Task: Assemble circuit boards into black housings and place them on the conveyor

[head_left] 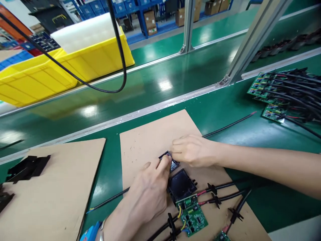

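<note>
A small black plastic case [174, 165] with something shiny inside lies on the cardboard sheet [160, 129], partly covered by my fingers. My left hand [151, 187] grips it, thumb and fingers pressed on its near left side. My right hand [192, 150] is closed at its upper right edge, fingers curled; what they pinch is hidden. A black cable [227, 126] comes out past my right hand, and a similar cable [109, 201] emerges left of my left hand. Just below is an empty black case half [182, 184], touching a green circuit board [194, 216] with black leads.
Another cardboard sheet [57, 180] at left bears black plastic parts [28, 167]. Wired circuit boards [268, 87] are piled at right. Yellow bins [97, 58] stand beyond the metal rail [150, 107]. A black cord [122, 60] hangs in front; an aluminium post [255, 43] rises at right.
</note>
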